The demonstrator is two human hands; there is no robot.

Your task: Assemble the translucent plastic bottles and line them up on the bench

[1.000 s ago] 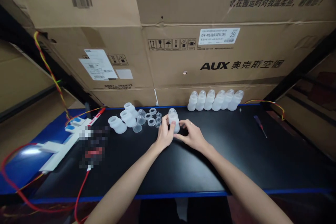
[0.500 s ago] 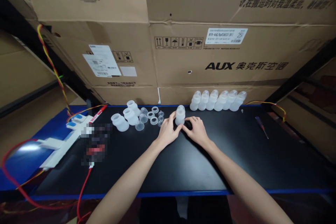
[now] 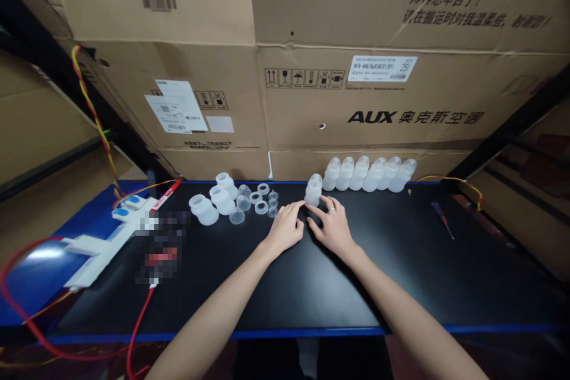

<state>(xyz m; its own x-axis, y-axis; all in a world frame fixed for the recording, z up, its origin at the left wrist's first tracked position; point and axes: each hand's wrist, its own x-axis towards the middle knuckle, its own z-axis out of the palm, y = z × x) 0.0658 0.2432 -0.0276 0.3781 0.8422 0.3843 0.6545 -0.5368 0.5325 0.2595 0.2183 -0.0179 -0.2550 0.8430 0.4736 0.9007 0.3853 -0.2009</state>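
A capped, milky-white baby bottle (image 3: 314,191) stands upright near the back of the black table, with a clear dome over its top. My right hand (image 3: 333,222) is at the bottle's near side, its spread fingertips touching or almost touching the base. Just left of it, my left hand (image 3: 285,228) has its fingers stretched toward the bottle's foot, not wrapped round it. Beyond, a row of several similar capped bottles (image 3: 364,175) lines the cardboard. To the left are three uncapped bottles (image 3: 203,209), clear domes (image 3: 237,215), ring collars (image 3: 261,207) and small clear teats (image 3: 273,203).
Large cardboard (image 3: 307,130) closes off the back. On the left lie a white power strip (image 3: 102,249), a red-and-white marker (image 3: 167,195), a red cable (image 3: 143,314) and a pixelated item (image 3: 162,243). A screwdriver (image 3: 442,218) lies at the right.
The capped bottle has shifted right and back, toward the row. My left hand has come off its side, and my fingers have moved from around it to its near side.
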